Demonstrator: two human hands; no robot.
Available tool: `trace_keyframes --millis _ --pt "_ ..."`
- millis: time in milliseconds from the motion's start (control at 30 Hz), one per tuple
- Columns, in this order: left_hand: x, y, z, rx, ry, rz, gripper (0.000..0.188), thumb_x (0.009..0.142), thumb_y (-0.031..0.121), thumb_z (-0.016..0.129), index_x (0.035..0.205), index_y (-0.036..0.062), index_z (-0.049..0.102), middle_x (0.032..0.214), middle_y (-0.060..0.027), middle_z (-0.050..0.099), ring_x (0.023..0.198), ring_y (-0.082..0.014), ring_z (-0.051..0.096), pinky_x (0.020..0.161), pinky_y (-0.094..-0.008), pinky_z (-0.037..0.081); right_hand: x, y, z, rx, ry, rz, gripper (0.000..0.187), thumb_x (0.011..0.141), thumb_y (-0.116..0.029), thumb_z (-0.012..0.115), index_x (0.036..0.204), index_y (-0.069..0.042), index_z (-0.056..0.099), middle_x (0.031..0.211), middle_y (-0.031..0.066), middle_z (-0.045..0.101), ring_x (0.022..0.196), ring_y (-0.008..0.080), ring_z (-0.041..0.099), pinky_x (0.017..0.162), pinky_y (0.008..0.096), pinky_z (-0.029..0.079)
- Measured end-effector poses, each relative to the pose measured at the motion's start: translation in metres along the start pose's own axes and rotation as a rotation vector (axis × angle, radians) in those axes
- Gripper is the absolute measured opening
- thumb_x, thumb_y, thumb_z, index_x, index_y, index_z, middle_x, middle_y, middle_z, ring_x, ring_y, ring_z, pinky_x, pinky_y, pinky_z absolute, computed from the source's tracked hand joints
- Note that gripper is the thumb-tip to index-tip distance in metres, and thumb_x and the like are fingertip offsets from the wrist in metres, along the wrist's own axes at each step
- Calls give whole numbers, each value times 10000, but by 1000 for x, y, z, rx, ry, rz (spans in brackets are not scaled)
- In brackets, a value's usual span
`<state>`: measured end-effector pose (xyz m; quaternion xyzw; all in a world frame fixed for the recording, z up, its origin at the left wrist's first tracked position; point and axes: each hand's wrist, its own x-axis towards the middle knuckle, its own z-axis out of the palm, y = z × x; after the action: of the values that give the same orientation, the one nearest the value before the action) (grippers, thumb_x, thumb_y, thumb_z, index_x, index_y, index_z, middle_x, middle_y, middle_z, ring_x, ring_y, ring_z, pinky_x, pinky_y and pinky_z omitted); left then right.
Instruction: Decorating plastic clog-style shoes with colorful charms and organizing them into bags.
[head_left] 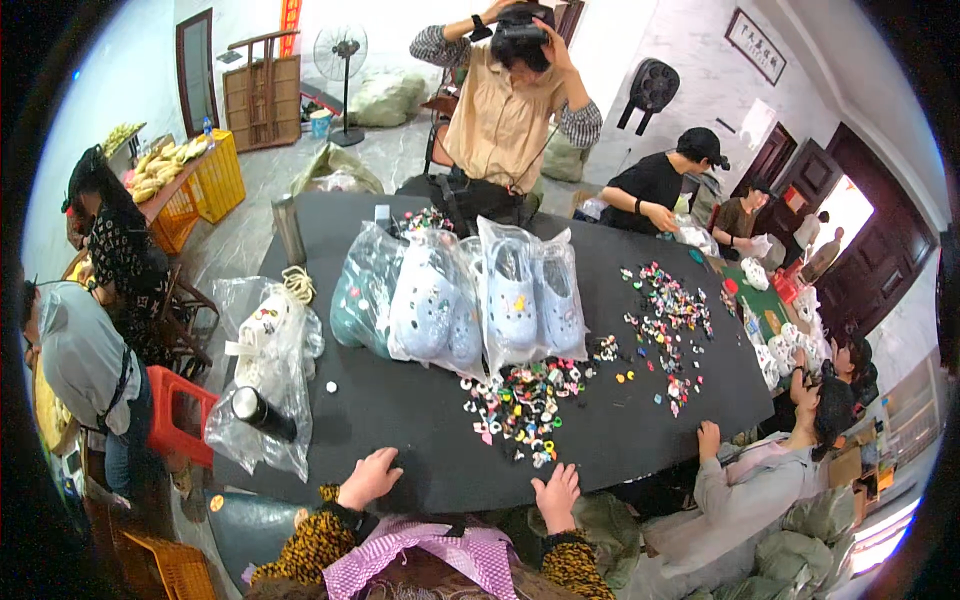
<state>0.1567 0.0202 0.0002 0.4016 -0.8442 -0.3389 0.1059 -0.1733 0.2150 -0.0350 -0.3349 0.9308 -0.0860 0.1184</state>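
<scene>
My left hand (pixel 369 478) rests at the near edge of a dark tabletop (pixel 400 420), fingers stretched out, holding nothing. At the same edge, further right, my right hand (pixel 557 497) lies with its fingers apart, also holding nothing. Nearest to it is a pile of small colourful shoe charms (pixel 520 405). Behind the pile are two clear bags of pale blue clogs (pixel 512 300). A bag with green clogs (pixel 358 305) sits to their left. Beyond my left hand lies a clear bag with white shoes (pixel 270 325), with a black flask (pixel 262 415) on it.
More charms (pixel 665 310) are scattered on the table's right. A metal tumbler (pixel 288 230) stands at the far left corner. A person (pixel 510 120) across the table grips a headset. Another (pixel 750 480) sits close on my right. A red stool (pixel 178 410) is at the left.
</scene>
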Motion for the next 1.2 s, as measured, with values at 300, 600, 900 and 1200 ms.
trace_keyframes --millis 300,600,900,1200 --pt "-7 -1 1 192 39 -2 395 789 247 631 1111 46 522 1195 -138 548 1072 -334 531 821 -493 435 4 -2 -4 -28 -77 -11 773 841 -403 598 1362 63 268 1443 281 198 1326 440 192 1031 557 233" --pt "-4 -13 -5 191 -15 -3 319 781 236 629 1056 81 583 1185 -85 586 1054 -290 559 812 -471 451 5 0 -1 -76 -49 -40 772 835 -405 608 1344 69 273 1421 282 230 1298 435 229 1002 545 272" --pt "-1 -11 -6 198 39 27 316 785 232 622 1056 73 597 1183 -98 597 1053 -286 570 820 -450 457 75 -17 -80 -67 -355 -195 444 811 -402 553 1105 -70 571 1078 209 604 1033 379 555 857 496 436" --pt "18 2 -23 173 -76 -45 275 799 235 603 1016 66 609 935 -168 650 873 -355 614 721 -459 485 217 -142 -181 142 257 -773 525 761 -243 641 1219 -50 471 1149 202 548 1050 383 522 868 470 426"
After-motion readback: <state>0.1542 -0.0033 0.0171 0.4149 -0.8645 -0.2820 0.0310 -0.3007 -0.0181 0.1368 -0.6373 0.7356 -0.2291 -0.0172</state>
